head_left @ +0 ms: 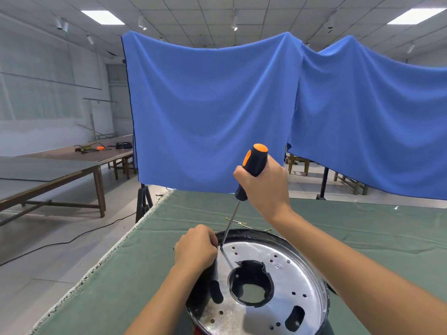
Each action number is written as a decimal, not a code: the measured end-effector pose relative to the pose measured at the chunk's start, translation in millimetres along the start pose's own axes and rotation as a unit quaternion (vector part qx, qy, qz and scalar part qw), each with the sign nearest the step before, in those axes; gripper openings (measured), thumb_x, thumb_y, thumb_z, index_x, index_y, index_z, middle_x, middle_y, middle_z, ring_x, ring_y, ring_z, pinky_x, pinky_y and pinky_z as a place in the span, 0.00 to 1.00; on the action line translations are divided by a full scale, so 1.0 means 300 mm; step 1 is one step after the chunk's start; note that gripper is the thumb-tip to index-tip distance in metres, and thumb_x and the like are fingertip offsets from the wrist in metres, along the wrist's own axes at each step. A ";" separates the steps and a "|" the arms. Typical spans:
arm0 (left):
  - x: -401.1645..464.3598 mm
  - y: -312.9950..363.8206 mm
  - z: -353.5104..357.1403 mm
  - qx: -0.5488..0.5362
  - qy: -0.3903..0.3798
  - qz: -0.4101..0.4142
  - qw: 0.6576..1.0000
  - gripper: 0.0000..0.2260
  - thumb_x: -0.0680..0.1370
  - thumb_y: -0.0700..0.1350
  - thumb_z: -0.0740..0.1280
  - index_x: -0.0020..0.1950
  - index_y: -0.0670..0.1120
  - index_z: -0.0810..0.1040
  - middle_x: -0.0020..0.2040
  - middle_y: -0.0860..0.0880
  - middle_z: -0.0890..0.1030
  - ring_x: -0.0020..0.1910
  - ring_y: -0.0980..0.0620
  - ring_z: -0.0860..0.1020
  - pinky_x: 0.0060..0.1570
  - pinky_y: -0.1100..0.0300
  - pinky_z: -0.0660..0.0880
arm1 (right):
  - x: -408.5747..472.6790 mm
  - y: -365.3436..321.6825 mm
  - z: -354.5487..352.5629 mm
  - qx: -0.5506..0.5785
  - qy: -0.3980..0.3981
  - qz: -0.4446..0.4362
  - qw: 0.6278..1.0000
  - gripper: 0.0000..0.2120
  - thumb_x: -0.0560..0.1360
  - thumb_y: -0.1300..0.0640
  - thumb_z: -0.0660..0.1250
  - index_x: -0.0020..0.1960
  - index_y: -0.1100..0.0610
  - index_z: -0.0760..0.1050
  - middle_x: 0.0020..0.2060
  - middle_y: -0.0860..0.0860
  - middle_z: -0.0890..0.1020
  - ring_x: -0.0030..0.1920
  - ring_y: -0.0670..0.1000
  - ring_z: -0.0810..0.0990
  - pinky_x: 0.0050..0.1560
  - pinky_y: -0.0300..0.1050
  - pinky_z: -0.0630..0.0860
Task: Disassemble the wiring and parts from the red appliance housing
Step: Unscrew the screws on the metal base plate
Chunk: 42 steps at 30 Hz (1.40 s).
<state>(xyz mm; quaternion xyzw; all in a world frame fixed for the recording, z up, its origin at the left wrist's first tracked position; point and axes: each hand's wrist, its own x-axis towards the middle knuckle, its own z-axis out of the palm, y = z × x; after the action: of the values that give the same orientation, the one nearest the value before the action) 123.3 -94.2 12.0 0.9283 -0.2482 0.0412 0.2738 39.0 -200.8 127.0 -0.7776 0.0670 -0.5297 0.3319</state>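
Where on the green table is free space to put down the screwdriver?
Bare green cloth lies right of the housing and left of it, toward the table's frayed edge. Behind the rim it is crowded: loose wires lie there.

Blue cloth [217, 112] hung behind green table cover [362, 228]; wooden tables [72, 165] left.

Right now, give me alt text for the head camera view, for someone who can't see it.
A person's right hand grips a black-and-orange screwdriver, its tip at the rim of a round metal appliance housing, where the left hand pinches something small. The housing sits on a green-covered table before hanging blue cloth.
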 end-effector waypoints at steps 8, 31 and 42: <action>-0.001 0.006 -0.003 0.006 -0.004 -0.002 1.000 0.12 0.70 0.40 0.65 0.46 0.56 0.81 0.49 0.53 0.82 0.51 0.47 0.79 0.44 0.60 0.71 | -0.006 0.012 -0.009 0.006 -0.004 0.002 1.000 0.15 0.68 0.62 0.68 0.31 0.53 0.62 0.24 0.48 0.66 0.27 0.46 0.64 0.26 0.33 0.63; -0.030 0.028 -0.007 0.026 -0.023 0.047 0.998 0.14 0.70 0.40 0.58 0.50 0.52 0.78 0.52 0.50 0.79 0.53 0.45 0.75 0.44 0.57 0.69 | 0.140 -0.093 0.074 -0.126 -0.126 0.175 0.968 0.08 0.67 0.57 0.68 0.41 0.57 0.71 0.41 0.56 0.81 0.41 0.59 0.82 0.36 0.45 0.76; 0.003 0.045 0.017 0.001 -0.023 0.046 0.999 0.08 0.78 0.53 0.61 0.45 0.51 0.77 0.46 0.50 0.81 0.49 0.44 0.78 0.41 0.57 0.69 | 0.171 -0.045 0.051 -0.061 -0.211 0.154 0.963 0.09 0.68 0.59 0.69 0.37 0.58 0.69 0.29 0.56 0.80 0.26 0.54 0.81 0.26 0.43 0.78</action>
<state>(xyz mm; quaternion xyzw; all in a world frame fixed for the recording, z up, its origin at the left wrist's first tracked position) 117.3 -107.1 14.3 0.9171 -0.2965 0.0326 0.2644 71.0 -207.1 171.6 -0.8711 0.1464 -0.2911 0.3676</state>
